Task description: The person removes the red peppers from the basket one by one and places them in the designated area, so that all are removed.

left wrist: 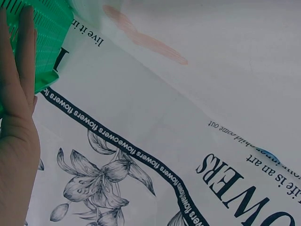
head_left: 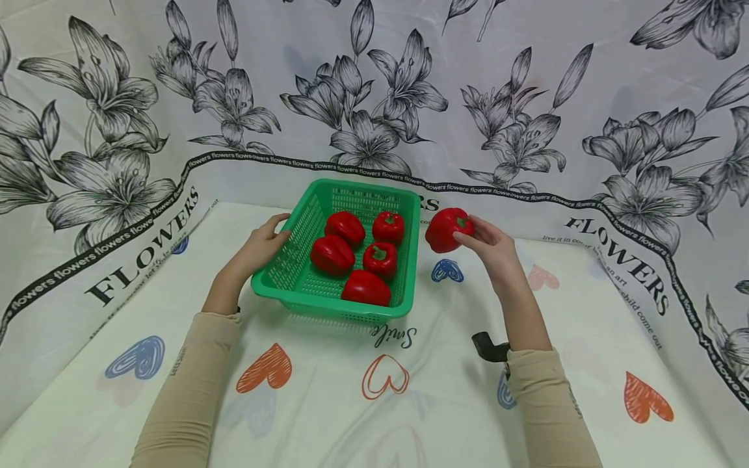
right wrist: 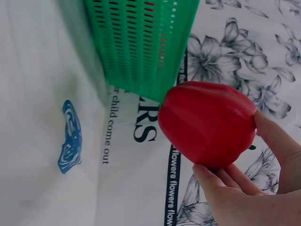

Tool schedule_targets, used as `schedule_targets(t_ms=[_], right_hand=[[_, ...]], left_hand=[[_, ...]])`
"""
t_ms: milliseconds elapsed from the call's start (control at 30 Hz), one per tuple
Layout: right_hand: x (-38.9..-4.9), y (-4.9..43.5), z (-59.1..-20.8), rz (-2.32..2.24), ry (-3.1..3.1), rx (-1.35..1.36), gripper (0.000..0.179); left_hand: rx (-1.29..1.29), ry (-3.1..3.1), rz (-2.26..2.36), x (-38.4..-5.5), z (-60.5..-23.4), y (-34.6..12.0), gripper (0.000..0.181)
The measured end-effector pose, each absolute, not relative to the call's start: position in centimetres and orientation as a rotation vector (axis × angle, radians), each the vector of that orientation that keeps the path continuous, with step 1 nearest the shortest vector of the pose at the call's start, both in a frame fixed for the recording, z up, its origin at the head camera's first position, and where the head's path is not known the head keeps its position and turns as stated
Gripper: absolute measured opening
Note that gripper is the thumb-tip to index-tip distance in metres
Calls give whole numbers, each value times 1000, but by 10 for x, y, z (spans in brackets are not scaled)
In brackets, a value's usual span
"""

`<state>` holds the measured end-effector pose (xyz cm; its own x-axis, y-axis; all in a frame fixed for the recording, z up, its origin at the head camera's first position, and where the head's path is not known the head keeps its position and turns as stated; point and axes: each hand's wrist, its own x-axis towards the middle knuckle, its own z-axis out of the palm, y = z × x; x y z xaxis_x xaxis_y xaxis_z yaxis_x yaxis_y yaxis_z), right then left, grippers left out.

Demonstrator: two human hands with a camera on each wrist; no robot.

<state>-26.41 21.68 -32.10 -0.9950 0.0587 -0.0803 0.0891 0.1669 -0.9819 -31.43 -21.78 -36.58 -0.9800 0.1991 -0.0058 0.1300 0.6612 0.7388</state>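
A green plastic basket [head_left: 275,286] stands in the middle of the head view with several red bell peppers [head_left: 332,255] inside. My left hand [head_left: 260,247] grips its left rim; in the left wrist view the fingers [left wrist: 26,56] lie along the basket's outer wall, and the thumb is hidden there. To the right of the basket, my right hand [head_left: 491,250] holds another red bell pepper [head_left: 443,231] between thumb and fingers, above the cloth. The right wrist view shows this bell pepper [right wrist: 207,125] close to the basket's outer wall [right wrist: 136,52], its stem end toward the palm.
A white cloth [head_left: 328,416] printed with hearts and lettering covers the table. Behind it hangs a floral-patterned cloth [head_left: 374,84], with a black lettered band [head_left: 515,194] running along its lower part. A black device [head_left: 490,348] sits at the right wrist.
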Motion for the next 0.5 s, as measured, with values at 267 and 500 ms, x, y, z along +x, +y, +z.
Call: schedule_targets(t_ms=[267, 500], right_hand=[[-268, 225, -336, -2003, 2380, 231, 71], [-269, 230, -345, -2008, 2368, 267, 71]], left_hand=[[275, 2793, 1225, -314, -366, -216, 57], [280, 2801, 1228, -314, -366, -216, 57]])
